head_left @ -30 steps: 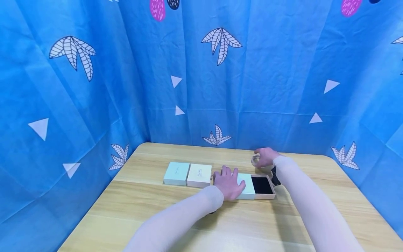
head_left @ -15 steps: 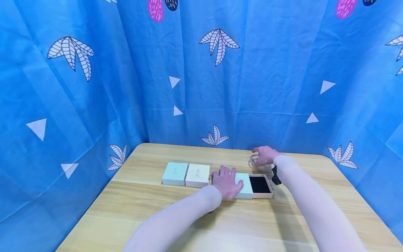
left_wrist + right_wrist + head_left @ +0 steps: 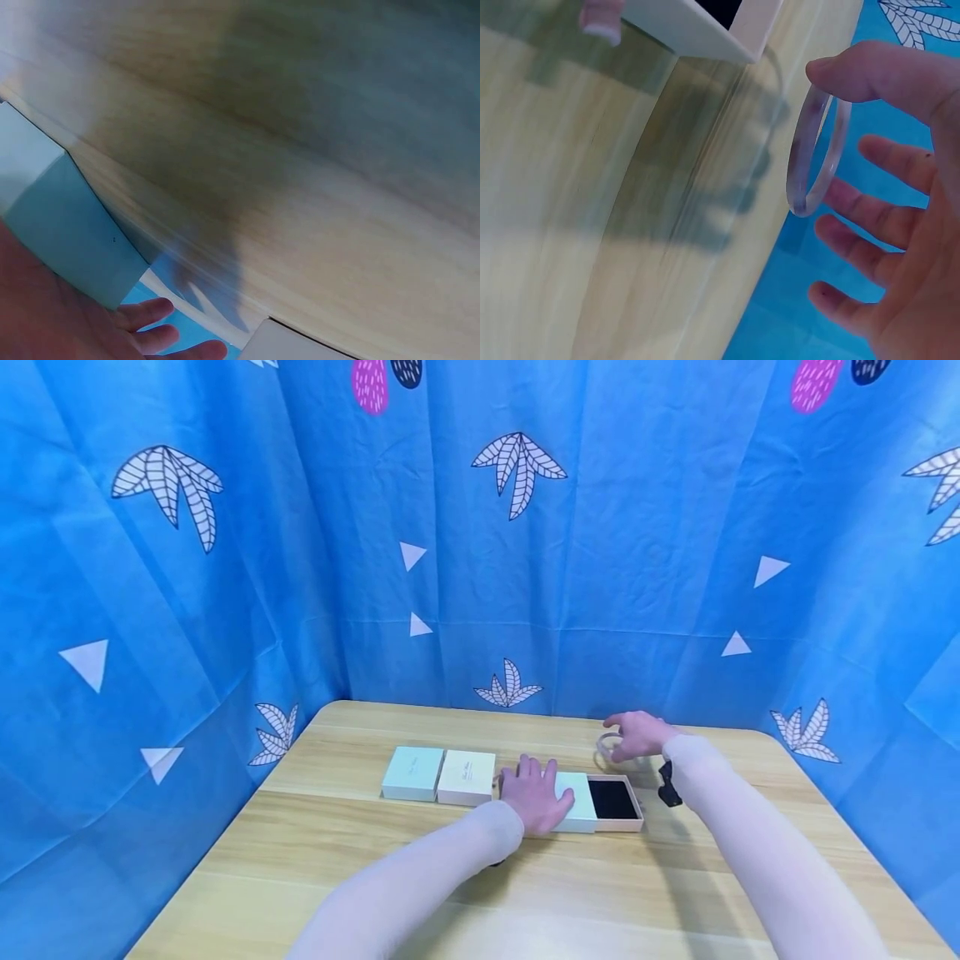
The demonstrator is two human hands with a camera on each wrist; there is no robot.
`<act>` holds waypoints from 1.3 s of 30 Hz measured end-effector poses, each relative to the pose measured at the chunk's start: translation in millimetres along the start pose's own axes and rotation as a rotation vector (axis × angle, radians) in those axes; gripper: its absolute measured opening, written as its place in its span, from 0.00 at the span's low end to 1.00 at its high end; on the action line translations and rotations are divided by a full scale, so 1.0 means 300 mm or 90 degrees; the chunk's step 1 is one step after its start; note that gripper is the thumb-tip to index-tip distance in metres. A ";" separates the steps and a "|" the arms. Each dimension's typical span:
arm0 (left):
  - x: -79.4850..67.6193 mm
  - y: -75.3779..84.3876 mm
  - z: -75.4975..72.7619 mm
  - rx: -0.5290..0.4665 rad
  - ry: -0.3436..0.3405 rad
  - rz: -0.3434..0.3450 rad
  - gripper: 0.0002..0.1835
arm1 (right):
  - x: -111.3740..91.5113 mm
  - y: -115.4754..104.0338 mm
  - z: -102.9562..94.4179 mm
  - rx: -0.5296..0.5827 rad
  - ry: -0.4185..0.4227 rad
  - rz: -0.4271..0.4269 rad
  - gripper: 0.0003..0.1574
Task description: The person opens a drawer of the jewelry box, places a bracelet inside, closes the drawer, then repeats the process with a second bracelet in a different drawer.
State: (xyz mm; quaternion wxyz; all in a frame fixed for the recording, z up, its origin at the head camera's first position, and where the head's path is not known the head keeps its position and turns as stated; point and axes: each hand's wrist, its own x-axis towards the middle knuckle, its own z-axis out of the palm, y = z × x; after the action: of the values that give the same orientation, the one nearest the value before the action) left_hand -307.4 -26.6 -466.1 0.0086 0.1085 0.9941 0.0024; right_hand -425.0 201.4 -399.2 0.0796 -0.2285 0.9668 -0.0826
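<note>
My left hand lies spread over the left part of a pale mint drawer box, with the thumb on its top. In the left wrist view, straight fingers reach past the edge of that box. Its pinkish drawer sticks out to the right and shows a black lining. Behind the drawer, my right hand holds a translucent bangle. The right wrist view shows the bangle hanging at the tip of the thumb, against a fingertip, with the other fingers spread.
Two more boxes stand side by side to the left: a mint one and a cream one. All stand on a wooden table. A blue patterned curtain hangs along the table's back and sides.
The head view has shifted slightly. My right hand has moved a little to the right relative to the drawer, still with the bangle. The left hand stays on the box.
</note>
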 end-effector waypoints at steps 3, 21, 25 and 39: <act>-0.005 -0.001 -0.001 0.000 0.003 0.000 0.42 | -0.018 -0.003 -0.009 -0.003 0.003 -0.004 0.50; -0.003 -0.010 0.002 -0.006 0.010 0.013 0.42 | -0.117 -0.014 -0.036 0.005 -0.005 -0.047 0.46; 0.002 -0.012 0.012 -0.011 0.013 0.014 0.42 | -0.142 -0.022 -0.042 -0.006 -0.001 -0.064 0.45; -0.015 -0.008 -0.007 -0.010 0.014 0.014 0.42 | -0.209 -0.043 -0.039 -0.018 0.019 -0.112 0.34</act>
State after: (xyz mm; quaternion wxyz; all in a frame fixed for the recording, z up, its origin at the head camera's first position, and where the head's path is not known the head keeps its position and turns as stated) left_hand -303.7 -30.0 -463.9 -0.0014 0.1194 0.9928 0.0112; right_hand -366.5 220.0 -378.2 0.0541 -0.3127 0.9450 -0.0794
